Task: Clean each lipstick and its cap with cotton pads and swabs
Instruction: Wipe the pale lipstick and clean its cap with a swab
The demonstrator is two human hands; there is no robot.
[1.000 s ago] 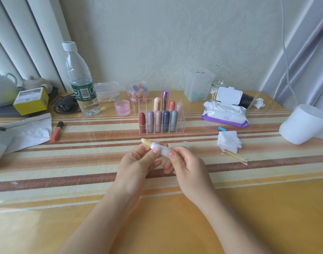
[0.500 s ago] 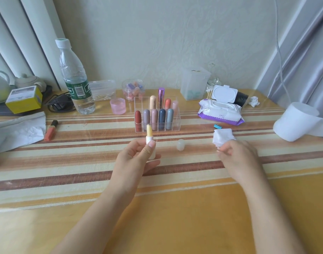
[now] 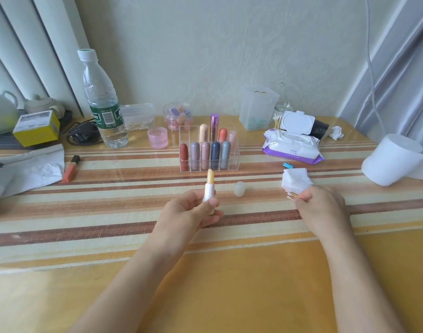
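My left hand (image 3: 193, 212) holds an uncapped lipstick (image 3: 209, 186) upright, its pale yellow stick pointing up from a white tube. The translucent cap (image 3: 239, 188) stands on the table just right of it. My right hand (image 3: 321, 207) rests further right, thumb and forefinger pinched on the ends of the cotton swabs (image 3: 291, 195) that lie under a small stack of white cotton pads (image 3: 295, 180). Behind the lipstick, a clear organizer (image 3: 236, 162) holds several capped lipsticks in two rows.
A water bottle (image 3: 102, 104), pink cup (image 3: 157, 138) and yellow box (image 3: 36, 128) stand at the back left. An orange lipstick (image 3: 71, 169) lies by crumpled paper (image 3: 37, 169). An open wet-wipe pack (image 3: 292, 145) and a white paper roll (image 3: 393, 159) sit at the right.
My right hand left the lipstick, set the cap on the table, and moved right to the pads and swabs. My left hand turned the lipstick from tilted to upright.
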